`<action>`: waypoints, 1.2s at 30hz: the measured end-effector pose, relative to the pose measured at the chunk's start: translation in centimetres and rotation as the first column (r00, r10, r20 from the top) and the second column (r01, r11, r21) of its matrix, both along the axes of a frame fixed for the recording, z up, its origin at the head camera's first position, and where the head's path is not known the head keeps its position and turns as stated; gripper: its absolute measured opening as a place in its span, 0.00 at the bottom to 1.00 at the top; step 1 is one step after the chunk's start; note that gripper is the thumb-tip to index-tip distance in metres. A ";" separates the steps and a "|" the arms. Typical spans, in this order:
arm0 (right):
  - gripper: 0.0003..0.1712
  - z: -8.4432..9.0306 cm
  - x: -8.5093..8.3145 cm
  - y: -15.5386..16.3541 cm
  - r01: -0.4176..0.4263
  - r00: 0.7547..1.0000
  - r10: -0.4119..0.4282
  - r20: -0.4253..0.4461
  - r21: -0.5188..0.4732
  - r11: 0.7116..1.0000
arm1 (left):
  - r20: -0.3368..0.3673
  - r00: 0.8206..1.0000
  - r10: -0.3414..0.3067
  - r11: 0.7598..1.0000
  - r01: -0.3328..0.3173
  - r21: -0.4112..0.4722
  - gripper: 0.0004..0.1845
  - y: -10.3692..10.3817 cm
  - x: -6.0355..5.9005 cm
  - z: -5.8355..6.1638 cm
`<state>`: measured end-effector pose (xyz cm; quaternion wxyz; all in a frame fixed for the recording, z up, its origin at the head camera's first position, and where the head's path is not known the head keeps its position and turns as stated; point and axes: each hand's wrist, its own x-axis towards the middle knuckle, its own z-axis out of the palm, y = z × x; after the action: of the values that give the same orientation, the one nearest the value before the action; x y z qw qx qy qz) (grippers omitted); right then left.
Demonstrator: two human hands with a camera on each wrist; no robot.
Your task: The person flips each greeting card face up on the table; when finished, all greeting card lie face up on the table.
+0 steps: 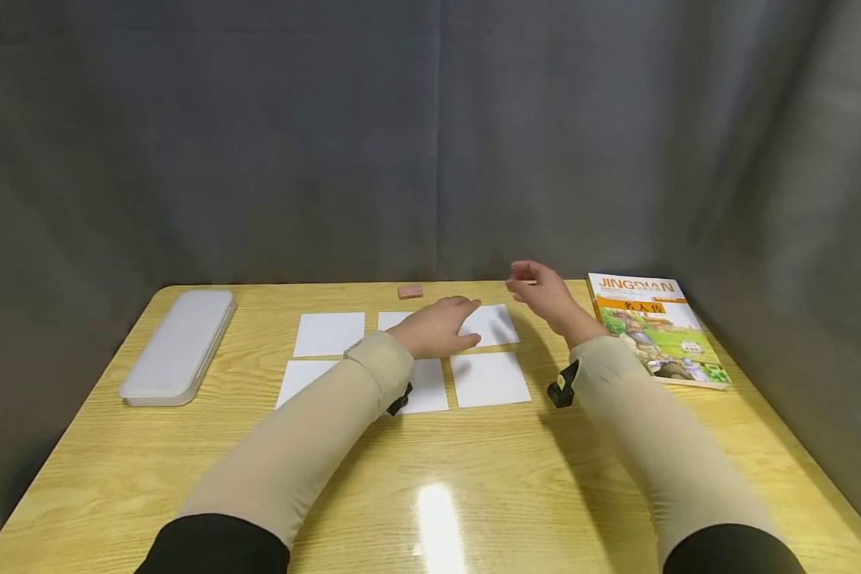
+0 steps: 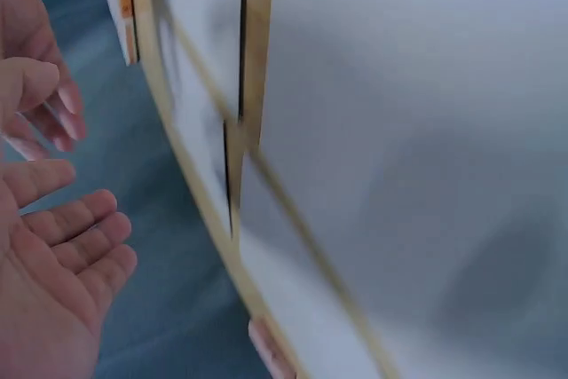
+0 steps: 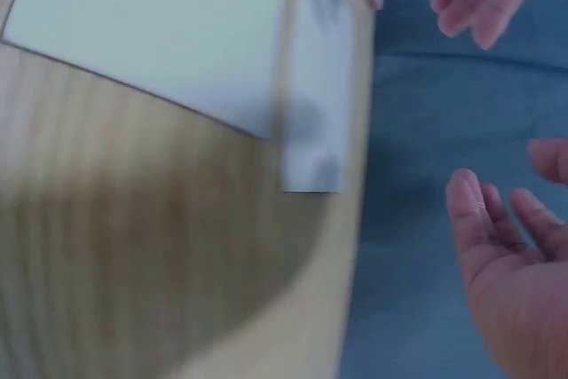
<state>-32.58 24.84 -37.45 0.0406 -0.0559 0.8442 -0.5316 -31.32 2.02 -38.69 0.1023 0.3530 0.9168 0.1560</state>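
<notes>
Six white cards (image 1: 489, 378) lie in two rows of three on the wooden table (image 1: 473, 478). My left hand (image 1: 441, 323) is stretched over the middle card of the far row, fingers relaxed and holding nothing; its bare palm (image 2: 53, 272) shows in the left wrist view. My right hand (image 1: 538, 291) is raised a little above the far right card (image 1: 498, 325), fingers loosely spread and empty, as the right wrist view (image 3: 515, 255) also shows. The two hands are close together but apart.
A pink eraser (image 1: 410, 292) lies near the table's far edge, behind the cards. A colourful book (image 1: 653, 327) lies at the right. A long translucent pencil case (image 1: 179, 343) lies at the left. A grey curtain hangs behind the table.
</notes>
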 end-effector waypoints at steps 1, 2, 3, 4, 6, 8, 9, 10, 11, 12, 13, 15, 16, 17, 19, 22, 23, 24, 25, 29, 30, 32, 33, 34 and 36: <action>0.31 -0.4 -0.2 -0.1 0.013 0.999 -0.012 0.036 -0.023 1.000 | 0.005 1.000 0.004 1.000 -0.004 -0.010 0.37 0.4 0.1 -0.2; 0.31 -0.9 -0.5 -0.3 0.025 0.997 -0.023 0.069 -0.028 0.999 | 0.004 1.000 0.004 1.000 -0.004 -0.021 0.37 0.8 0.2 -0.5; 0.32 -1.3 -0.7 -0.4 0.033 0.995 -0.031 0.098 -0.016 0.999 | 0.007 1.000 0.002 1.000 -0.002 -0.028 0.36 1.1 0.3 -0.6; 0.32 -1.6 -0.9 -0.5 0.041 0.992 -0.042 0.119 0.005 0.999 | 0.008 1.000 0.002 0.999 -0.002 -0.036 0.36 1.4 0.4 -0.8; 0.33 -2.2 -1.2 -0.5 0.050 0.988 -0.063 0.144 0.093 0.994 | -0.001 1.000 0.007 0.998 -0.007 -0.062 0.36 2.0 0.6 -1.1; 0.33 -2.5 -1.4 -0.4 0.053 0.985 -0.084 0.151 0.195 0.979 | -0.013 1.000 0.017 0.996 -0.018 -0.091 0.34 2.5 0.8 -1.4; 0.32 -2.6 -1.4 -0.3 0.053 0.984 -0.092 0.152 0.242 0.969 | -0.019 1.000 0.022 0.994 -0.023 -0.106 0.33 2.7 0.8 -1.6; 0.31 -2.7 -1.4 -0.2 0.055 0.983 -0.102 0.152 0.288 0.956 | -0.022 0.999 0.028 0.992 -0.031 -0.121 0.32 2.8 0.8 -1.8; 0.30 -2.7 -1.4 0.0 0.050 0.982 -0.106 0.155 0.327 0.944 | -0.022 0.999 0.032 0.990 -0.035 -0.139 0.29 2.9 0.9 -2.0; 0.28 -2.7 -1.4 0.1 0.044 0.982 -0.107 0.159 0.354 0.934 | -0.024 0.999 0.035 0.987 -0.038 -0.155 0.27 3.1 0.9 -2.1; 0.26 -2.7 -1.4 0.2 0.040 0.980 -0.109 0.165 0.373 0.927 | -0.021 0.999 0.038 0.985 -0.041 -0.166 0.25 3.1 1.0 -2.2; 0.20 -2.7 -1.4 0.4 0.030 0.979 -0.103 0.175 0.380 0.925 | -0.018 0.999 0.041 0.982 -0.044 -0.184 0.21 3.3 1.0 -2.4; 0.16 -2.7 -1.5 0.4 0.028 0.978 -0.102 0.180 0.372 0.928 | -0.016 0.999 0.046 0.981 -0.048 -0.187 0.20 3.4 1.1 -2.5; 0.13 -2.6 -1.5 0.5 0.025 0.978 -0.098 0.184 0.361 0.932 | -0.019 0.999 0.047 0.981 -0.050 -0.189 0.20 3.4 1.1 -2.5; 0.09 -2.6 -1.6 0.6 0.033 0.975 -0.104 0.198 0.334 0.942 | -0.023 0.999 0.048 0.981 -0.052 -0.186 0.19 3.6 1.0 -2.6; 0.08 -2.8 -1.8 0.8 0.056 0.959 -0.126 0.255 0.266 0.962 | -0.019 0.999 0.050 0.982 -0.052 -0.182 0.19 3.9 0.9 -2.9; 0.08 -2.9 -1.8 0.8 0.068 0.952 -0.135 0.275 0.238 0.969 | -0.020 0.999 0.050 0.981 -0.053 -0.185 0.19 3.9 0.9 -3.0; 0.08 -3.1 -1.9 0.9 0.084 0.943 -0.145 0.298 0.209 0.974 | -0.022 0.999 0.050 0.980 -0.053 -0.191 0.18 4.0 0.9 -3.1; 0.07 -3.2 -1.9 1.0 0.100 0.935 -0.155 0.318 0.181 0.978 | -0.026 0.998 0.049 0.979 -0.053 -0.199 0.19 4.1 0.9 -3.2; 0.08 -3.6 -1.8 1.2 0.122 0.926 -0.152 0.346 0.107 0.987 | -0.042 0.998 0.038 0.975 -0.046 -0.218 0.19 4.1 1.2 -3.2; 0.08 -3.6 -1.7 1.2 0.116 0.927 -0.142 0.347 0.096 0.989 | -0.041 0.999 0.031 0.976 -0.039 -0.215 0.19 4.0 1.3 -3.1; 0.08 -3.6 -1.5 1.3 0.089 0.933 -0.109 0.344 0.073 0.993 | -0.044 0.999 0.021 0.981 -0.029 -0.191 0.19 3.7 1.3 -3.0; 0.07 -3.6 -1.4 1.4 0.075 0.936 -0.089 0.341 0.053 0.996 | -0.047 0.999 0.024 0.985 -0.032 -0.169 0.18 3.4 1.2 -3.0; 0.07 -3.6 -1.3 1.4 0.065 0.938 -0.072 0.338 0.032 0.997 | -0.056 0.998 0.035 0.989 -0.042 -0.141 0.19 3.1 1.1 -3.0; 0.08 -3.6 -1.2 1.5 0.046 0.943 -0.039 0.332 -0.014 0.999 | -0.068 0.993 0.098 0.993 -0.103 -0.062 0.19 2.4 0.8 -2.9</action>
<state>-33.79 26.32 -41.06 0.1699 0.0519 0.8205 -0.5433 -30.49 4.39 -41.56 0.0762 0.3077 0.9409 0.1195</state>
